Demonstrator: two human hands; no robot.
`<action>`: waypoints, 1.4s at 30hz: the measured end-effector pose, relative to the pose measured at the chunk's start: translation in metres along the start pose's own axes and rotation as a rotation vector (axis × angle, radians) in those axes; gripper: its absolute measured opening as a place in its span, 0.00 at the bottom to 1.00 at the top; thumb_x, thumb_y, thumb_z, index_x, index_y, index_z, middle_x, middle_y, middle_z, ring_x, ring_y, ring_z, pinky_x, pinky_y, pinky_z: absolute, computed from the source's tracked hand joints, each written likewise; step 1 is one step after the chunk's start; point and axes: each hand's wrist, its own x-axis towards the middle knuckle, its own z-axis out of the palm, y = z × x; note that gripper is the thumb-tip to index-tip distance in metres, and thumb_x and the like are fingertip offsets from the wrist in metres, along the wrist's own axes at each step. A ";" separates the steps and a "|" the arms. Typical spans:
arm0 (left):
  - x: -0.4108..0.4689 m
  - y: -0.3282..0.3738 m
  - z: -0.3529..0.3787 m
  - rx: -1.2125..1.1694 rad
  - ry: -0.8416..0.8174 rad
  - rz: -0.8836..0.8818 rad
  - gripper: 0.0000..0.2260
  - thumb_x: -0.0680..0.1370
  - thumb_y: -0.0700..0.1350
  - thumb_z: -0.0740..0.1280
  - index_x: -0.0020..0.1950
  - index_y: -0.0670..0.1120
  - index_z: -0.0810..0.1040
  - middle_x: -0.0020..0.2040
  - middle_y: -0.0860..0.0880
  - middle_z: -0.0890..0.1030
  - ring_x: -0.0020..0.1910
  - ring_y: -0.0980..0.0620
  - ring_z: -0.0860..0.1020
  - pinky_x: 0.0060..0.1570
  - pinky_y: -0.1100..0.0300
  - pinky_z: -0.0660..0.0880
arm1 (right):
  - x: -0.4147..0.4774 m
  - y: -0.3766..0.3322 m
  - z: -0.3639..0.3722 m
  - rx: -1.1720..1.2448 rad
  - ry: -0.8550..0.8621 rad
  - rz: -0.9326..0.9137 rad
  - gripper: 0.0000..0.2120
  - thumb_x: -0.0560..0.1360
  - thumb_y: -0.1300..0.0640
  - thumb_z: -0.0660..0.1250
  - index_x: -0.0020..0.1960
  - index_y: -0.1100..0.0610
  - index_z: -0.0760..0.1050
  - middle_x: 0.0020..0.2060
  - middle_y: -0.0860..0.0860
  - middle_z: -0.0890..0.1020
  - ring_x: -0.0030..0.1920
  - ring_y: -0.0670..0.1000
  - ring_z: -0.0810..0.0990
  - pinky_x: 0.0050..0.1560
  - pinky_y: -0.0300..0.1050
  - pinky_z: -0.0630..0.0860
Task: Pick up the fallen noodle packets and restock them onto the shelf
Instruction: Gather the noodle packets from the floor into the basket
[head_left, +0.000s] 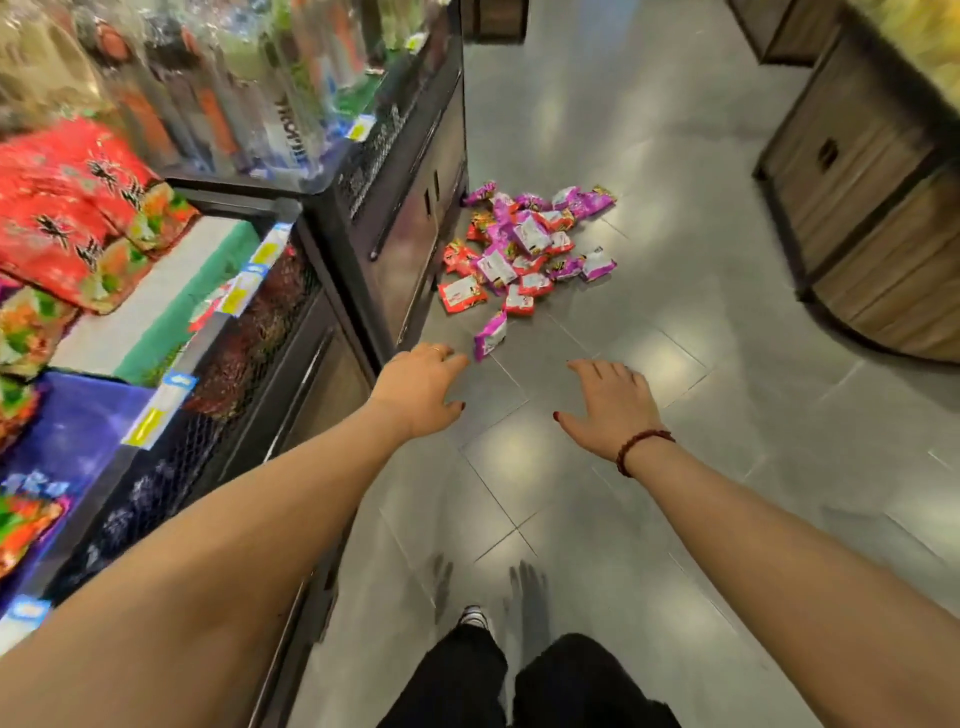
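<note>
Noodle packets (524, 249), red and purple, lie in a loose heap on the grey tiled floor (675, 364), far centre, against the foot of the dark shelf unit (410, 218) that runs along the left. One purple packet (490, 335) lies apart on the near side of the heap.

Both bare forearms reach forward over the floor, palms down. The left hand (421, 395) hangs near the shelf unit's corner with its fingers loosely together and slightly bent, the thumb set apart, holding nothing; a ring (438, 351) shows on one finger. The right hand (608, 402), well apart from the left, has its fingers a little spread and the thumb out to the left, also holding nothing; a dark red bead bracelet (641, 449) circles its wrist.

Red bagged goods (67, 208) and blurred bottles (234, 93) fill the left shelves. Wooden crates (857, 208) stand at far right. Black trousers (519, 680) and one shoe (475, 617) show at the near edge.
</note>
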 end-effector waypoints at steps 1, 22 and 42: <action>0.017 -0.007 -0.002 -0.013 -0.003 -0.007 0.27 0.76 0.57 0.66 0.73 0.49 0.66 0.69 0.46 0.70 0.67 0.45 0.69 0.60 0.52 0.72 | 0.013 0.004 -0.002 -0.002 -0.010 0.011 0.30 0.74 0.41 0.64 0.72 0.50 0.61 0.68 0.50 0.70 0.68 0.54 0.67 0.68 0.48 0.60; 0.410 -0.100 -0.049 -0.208 -0.024 -0.109 0.27 0.75 0.54 0.69 0.72 0.49 0.69 0.66 0.46 0.73 0.65 0.44 0.71 0.57 0.51 0.74 | 0.419 0.138 -0.042 0.009 -0.120 0.019 0.31 0.74 0.41 0.66 0.72 0.53 0.62 0.68 0.53 0.70 0.68 0.55 0.67 0.68 0.49 0.62; 0.738 -0.216 -0.043 -0.258 -0.191 -0.117 0.27 0.75 0.53 0.68 0.73 0.48 0.67 0.68 0.46 0.71 0.66 0.45 0.69 0.56 0.53 0.72 | 0.746 0.207 -0.033 0.068 -0.301 0.037 0.32 0.75 0.41 0.64 0.74 0.53 0.60 0.70 0.52 0.68 0.69 0.54 0.66 0.69 0.48 0.61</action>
